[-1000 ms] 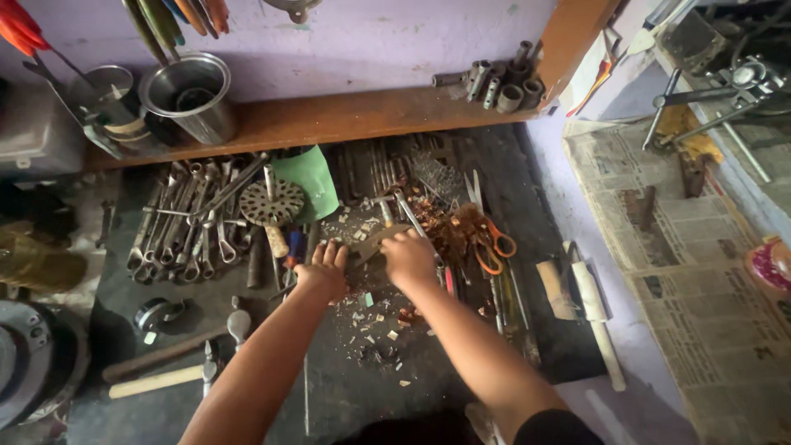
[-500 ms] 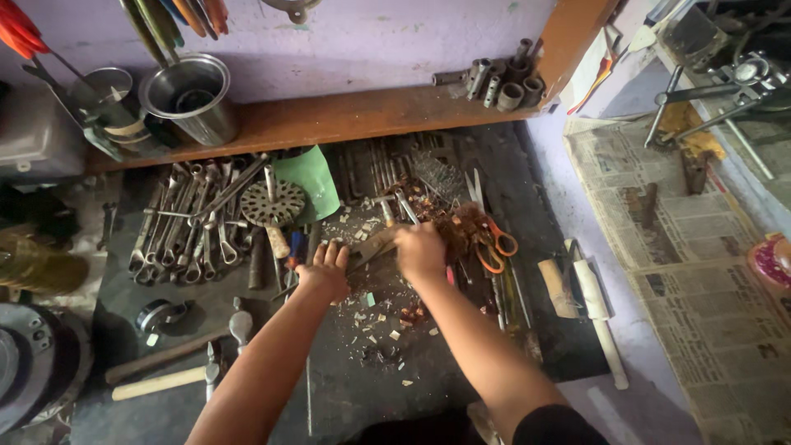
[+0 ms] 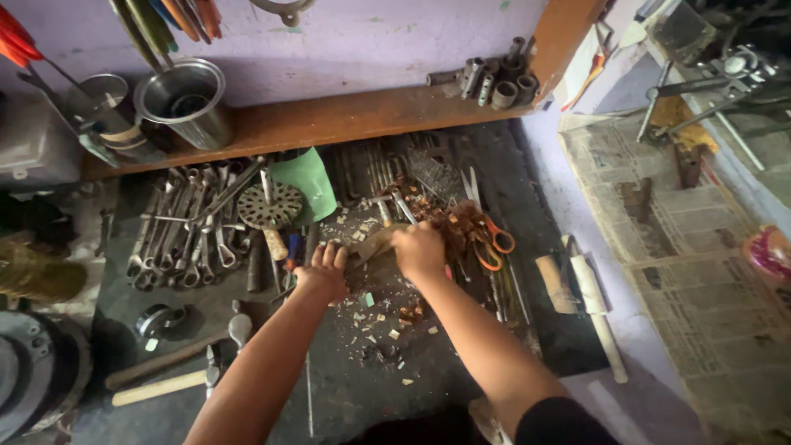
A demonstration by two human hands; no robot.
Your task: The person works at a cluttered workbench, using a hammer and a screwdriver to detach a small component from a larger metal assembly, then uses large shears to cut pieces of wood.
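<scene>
Nearest the bottom edge I see my two bare forearms reaching up the middle of the frame over a dark, grimy bench top (image 3: 494, 177). At lower left lies a pale wooden-handled hammer (image 3: 161, 386). Small pale chips and scraps (image 3: 387, 317) are scattered on the bench between and below my hands.

My left hand (image 3: 323, 272) sits just left of centre, fingers half curled and pressed down on the bench beside the near end of a flat, dull tan strip of metal (image 3: 375, 245). My right hand (image 3: 420, 251) is closed in a fist around that strip's other end; the strip looks thin, worn and slightly tilted, lying at frame centre.

Just right of my right hand are orange-handled scissors (image 3: 493, 245). Left of centre a row of steel spanners (image 3: 177, 235) spreads out, with a round perforated metal disc (image 3: 270, 206) and a green plastic piece (image 3: 306, 183) beside it.

Farther up, a brown wooden shelf (image 3: 329, 119) carries a shiny steel cup (image 3: 185, 103) at upper left and grey metal sockets (image 3: 494, 81) at upper right.
</scene>
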